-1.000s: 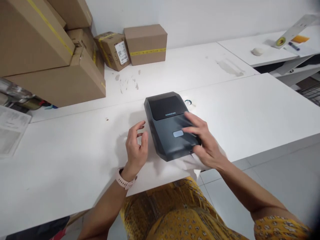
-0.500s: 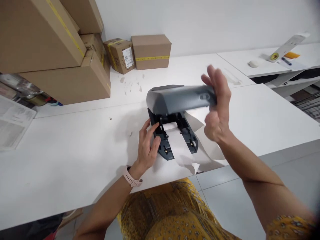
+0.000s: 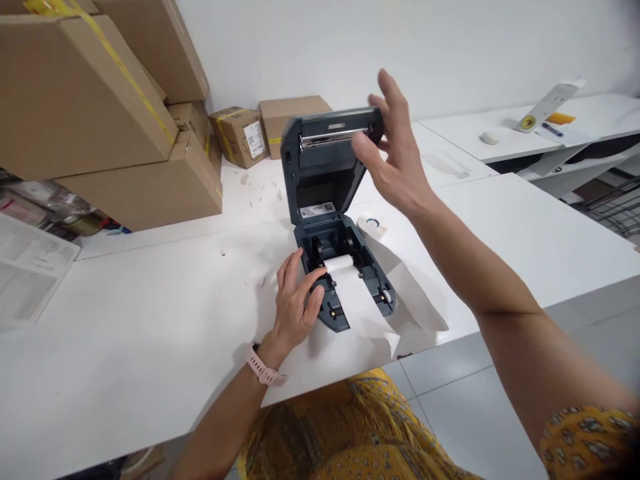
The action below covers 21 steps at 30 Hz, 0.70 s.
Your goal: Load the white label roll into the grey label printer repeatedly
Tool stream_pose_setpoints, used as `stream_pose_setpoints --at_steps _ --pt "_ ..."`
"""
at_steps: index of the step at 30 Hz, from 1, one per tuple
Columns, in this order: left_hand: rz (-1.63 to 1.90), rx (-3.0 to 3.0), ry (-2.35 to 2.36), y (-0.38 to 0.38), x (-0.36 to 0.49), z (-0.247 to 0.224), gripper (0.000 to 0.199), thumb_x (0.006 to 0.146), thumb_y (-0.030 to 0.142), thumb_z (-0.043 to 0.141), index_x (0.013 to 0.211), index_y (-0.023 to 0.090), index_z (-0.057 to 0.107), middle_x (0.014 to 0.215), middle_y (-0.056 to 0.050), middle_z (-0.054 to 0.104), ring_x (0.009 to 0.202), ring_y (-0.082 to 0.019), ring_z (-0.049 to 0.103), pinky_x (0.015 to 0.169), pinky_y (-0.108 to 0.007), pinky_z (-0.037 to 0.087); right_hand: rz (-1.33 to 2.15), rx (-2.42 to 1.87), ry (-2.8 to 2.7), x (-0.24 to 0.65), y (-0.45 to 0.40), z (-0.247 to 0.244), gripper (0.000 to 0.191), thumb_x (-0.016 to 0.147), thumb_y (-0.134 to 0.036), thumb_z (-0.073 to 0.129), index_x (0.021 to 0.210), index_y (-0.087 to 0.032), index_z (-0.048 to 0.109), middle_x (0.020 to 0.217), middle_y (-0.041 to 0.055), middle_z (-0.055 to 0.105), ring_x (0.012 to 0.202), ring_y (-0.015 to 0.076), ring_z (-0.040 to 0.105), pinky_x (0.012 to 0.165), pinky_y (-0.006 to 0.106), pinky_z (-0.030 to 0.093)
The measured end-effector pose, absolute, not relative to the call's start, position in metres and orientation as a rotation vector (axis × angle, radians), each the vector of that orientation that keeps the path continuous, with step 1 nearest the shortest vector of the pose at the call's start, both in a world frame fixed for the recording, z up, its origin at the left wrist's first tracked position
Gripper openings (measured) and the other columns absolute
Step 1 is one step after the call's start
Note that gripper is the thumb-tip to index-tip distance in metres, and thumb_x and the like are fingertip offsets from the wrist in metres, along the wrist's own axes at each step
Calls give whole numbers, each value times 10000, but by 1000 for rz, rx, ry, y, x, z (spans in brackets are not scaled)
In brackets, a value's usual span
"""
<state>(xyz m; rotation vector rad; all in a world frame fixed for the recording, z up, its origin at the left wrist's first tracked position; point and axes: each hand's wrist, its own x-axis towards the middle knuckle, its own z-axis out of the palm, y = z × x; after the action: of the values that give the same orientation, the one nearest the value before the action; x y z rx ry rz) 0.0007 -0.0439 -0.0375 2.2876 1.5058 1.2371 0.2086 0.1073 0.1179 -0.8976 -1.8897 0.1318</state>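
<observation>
A dark grey label printer stands on the white table with its lid raised, the inside facing me. Within its base lies a small white paper roll, and a paper strip runs from it over the front edge. My left hand rests at the left side of the base, fingers apart, the index fingertip by the roll. At the lid's upper right corner is my right hand, its fingers spread around the edge and the thumb on the inner side.
Cardboard boxes are stacked at the left, with a small taped box near the wall. Loose backing paper lies right of the printer. A tape roll sits farther right.
The lid has swung up and back from a low angle, and my right hand has moved up and left with it. The printer's inside shows more. My left hand remains beside the base.
</observation>
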Motion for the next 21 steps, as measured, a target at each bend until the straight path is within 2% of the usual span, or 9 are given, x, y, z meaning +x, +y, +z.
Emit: stream_pose_setpoints --at_steps 2,4,7,12,15,18,21 --pt "1222 2347 1502 -40 -2 -38 410 1075 393 386 1290 230 695 1675 -145 333 1545 -362 289 1214 -611 336 34 -917 -1750 217 92 101 586 1045 -624 386 1562 -351 342 1615 69 439 1455 329 484 1126 510 482" --pt "1211 2405 1485 -37 -5 -38 421 1074 419 379 1272 238 704 1696 -124 300 1573 -373 222 1233 -626 299 17 -877 -1813 225 78 82 468 1069 -526 353 1458 -315 503 1433 89 616 1322 318 587 1094 527 501" --pt "1217 2449 1465 -33 -9 -40 447 1075 444 354 1275 248 703 1703 -107 286 1584 -365 188 1245 -621 283 165 -727 -2345 230 69 59 375 1063 -385 390 1260 -274 690 1153 72 772 1132 277 700 1093 526 504" --pt "1213 2442 1502 -32 -8 -42 473 1075 441 323 1273 249 708 1687 -105 317 1571 -360 211 1236 -617 302 242 -573 -3002 216 80 48 390 1037 -221 373 1203 -151 718 1215 168 762 1322 277 633 1265 595 258" --pt "1226 2449 1510 -32 -6 -42 486 1074 444 313 1259 244 716 1670 -114 341 1564 -360 218 1233 -612 302 357 -515 -3158 206 88 54 374 1042 -223 361 1147 -155 714 1100 145 777 1167 266 703 1267 604 214" --pt "1246 2441 1528 -32 -5 -42 487 1074 434 310 1231 240 728 1635 -123 385 1554 -359 237 1236 -611 287 569 -496 -3213 202 96 58 269 1010 -278 471 1120 -169 692 987 101 774 1016 266 712 1211 591 295" --pt "1255 2421 1539 -32 -5 -43 484 1068 442 321 1235 247 731 1604 -129 425 1531 -367 276 1226 -624 294 825 -434 -3131 200 103 56 192 937 -300 600 1060 -182 689 939 59 754 919 237 678 1014 438 486"
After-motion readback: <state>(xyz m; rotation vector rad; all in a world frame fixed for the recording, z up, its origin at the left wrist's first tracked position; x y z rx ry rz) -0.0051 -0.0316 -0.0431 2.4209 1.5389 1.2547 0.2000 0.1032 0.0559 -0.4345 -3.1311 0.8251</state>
